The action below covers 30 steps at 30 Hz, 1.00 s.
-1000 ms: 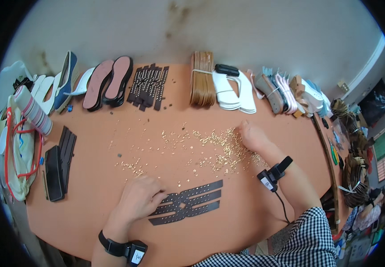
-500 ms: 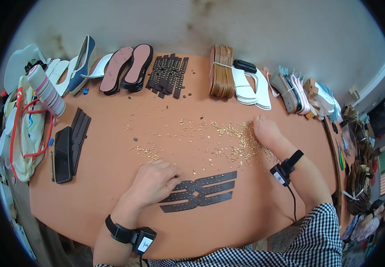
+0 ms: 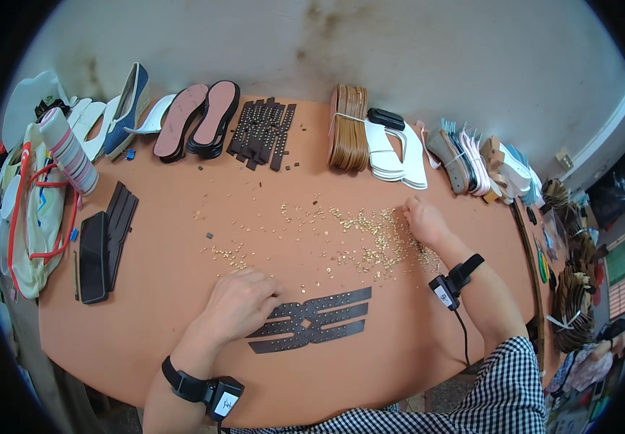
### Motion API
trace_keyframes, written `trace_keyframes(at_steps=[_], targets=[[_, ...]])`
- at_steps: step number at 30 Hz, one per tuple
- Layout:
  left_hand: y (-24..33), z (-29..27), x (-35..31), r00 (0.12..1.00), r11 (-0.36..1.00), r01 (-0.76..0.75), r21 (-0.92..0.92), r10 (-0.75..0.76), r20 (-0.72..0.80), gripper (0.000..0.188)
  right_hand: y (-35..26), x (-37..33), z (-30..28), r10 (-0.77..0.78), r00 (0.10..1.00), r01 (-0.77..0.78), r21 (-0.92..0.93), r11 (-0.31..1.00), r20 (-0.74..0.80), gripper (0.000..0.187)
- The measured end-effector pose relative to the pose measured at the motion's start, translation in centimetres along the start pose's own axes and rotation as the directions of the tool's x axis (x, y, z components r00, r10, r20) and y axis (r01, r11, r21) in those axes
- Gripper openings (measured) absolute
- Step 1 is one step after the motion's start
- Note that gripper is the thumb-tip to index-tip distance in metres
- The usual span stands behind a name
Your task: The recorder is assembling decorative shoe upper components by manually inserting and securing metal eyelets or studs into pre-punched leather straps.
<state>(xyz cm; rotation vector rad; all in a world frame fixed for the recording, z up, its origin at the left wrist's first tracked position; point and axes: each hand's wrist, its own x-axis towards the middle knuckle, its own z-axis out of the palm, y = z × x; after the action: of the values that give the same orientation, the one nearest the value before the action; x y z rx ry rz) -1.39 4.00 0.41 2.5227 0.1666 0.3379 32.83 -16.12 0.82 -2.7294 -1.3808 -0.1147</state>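
Note:
My left hand (image 3: 240, 304) is closed, its fingers curled over the left end of a dark shoe upper piece (image 3: 334, 310), and what they may grip is hidden. This flat piece has several slotted strips, rows of small studs and a diamond-shaped hole in the middle. Farther off, my right hand (image 3: 426, 220) is closed in a pinch by the right edge of a scatter of small gold studs (image 3: 377, 235). Whatever lies between those fingertips is too small to make out. A smaller cluster of gold studs (image 3: 231, 255) is just beyond my left hand.
Along the back stand pink-topped soles (image 3: 214, 116), a stack of studded dark strips (image 3: 260, 134), a bundle of brown soles (image 3: 347, 126) and white cut-outs (image 3: 408, 155). At left are a black box (image 3: 95, 257), dark strips (image 3: 121, 224) and a bag (image 3: 34, 239).
The whole view has shifted a little, so everything sits slightly lower and farther left. My right fingers have changed their bend slightly; my left hand stays by the upper piece.

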Motion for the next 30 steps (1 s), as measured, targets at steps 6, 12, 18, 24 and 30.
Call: trace_keyframes(at_steps=[6,12,18,24,30], targets=[[0.2,0.0,0.2,1.0,1.0,-0.017,-0.02,0.017,-0.023,0.009,1.7,1.2,-0.2,-0.069,0.993,0.063,0.066,0.996,0.099,0.014],[0.1,0.2,0.3,1.0,1.0,-0.014,-0.027,0.013,-0.02,0.01,1.6,2.2,-0.4,-0.091,0.982,0.089,0.022,0.996,0.163,0.015],[0.2,-0.2,0.0,0.999,1.0,-0.023,-0.003,0.023,-0.03,0.01,0.9,2.5,-0.8,-0.02,0.986,0.008,0.074,0.997,0.167,0.014],[0.0,0.0,0.0,1.0,1.0,-0.025,-0.016,0.025,-0.018,0.01,-4.8,-1.6,-2.4,-0.039,0.99,-0.002,0.287,0.958,0.138,0.014],[-0.1,0.5,0.0,0.998,1.0,-0.026,0.005,0.027,-0.063,0.008,-13.6,-9.1,-3.3,-0.28,0.936,0.164,0.442,0.882,0.212,0.009]])
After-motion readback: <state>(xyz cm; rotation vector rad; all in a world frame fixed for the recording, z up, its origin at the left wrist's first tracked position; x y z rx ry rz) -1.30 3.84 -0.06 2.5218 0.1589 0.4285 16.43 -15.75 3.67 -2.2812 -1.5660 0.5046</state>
